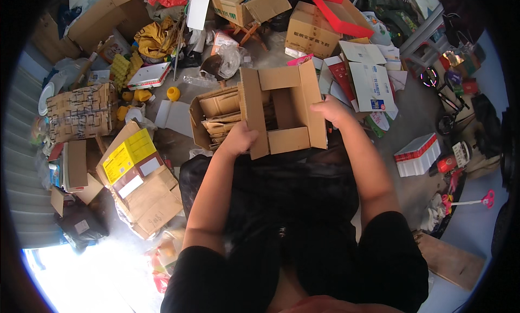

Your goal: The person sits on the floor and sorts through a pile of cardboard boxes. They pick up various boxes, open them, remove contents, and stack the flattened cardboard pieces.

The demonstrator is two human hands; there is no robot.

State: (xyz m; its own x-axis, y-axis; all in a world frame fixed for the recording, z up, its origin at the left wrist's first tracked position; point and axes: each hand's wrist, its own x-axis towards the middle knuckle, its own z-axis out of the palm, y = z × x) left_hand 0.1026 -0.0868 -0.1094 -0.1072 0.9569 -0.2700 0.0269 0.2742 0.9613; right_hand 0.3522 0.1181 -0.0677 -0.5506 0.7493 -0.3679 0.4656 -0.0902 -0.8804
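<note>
Both hands hold a small brown cardboard box (288,140) with its end flaps spread, above my lap. Through its frame of flaps the hollow inside shows. My left hand (240,139) grips the long flap on the left side. On the right, my right hand (331,110) pinches the edge of the opposite long flap. Just left of this box stands a larger cardboard carton (198,126), packed with flattened cardboard pieces (221,103); the held box partly covers it.
Flattened cardboard with a yellow panel (140,183) lies at the left, near a bundle of cardboard (81,111). Ahead are a closed carton (313,30) and a red tray-like box (345,12). Folded white cartons (370,85) and a red-and-white box (418,154) lie to the right.
</note>
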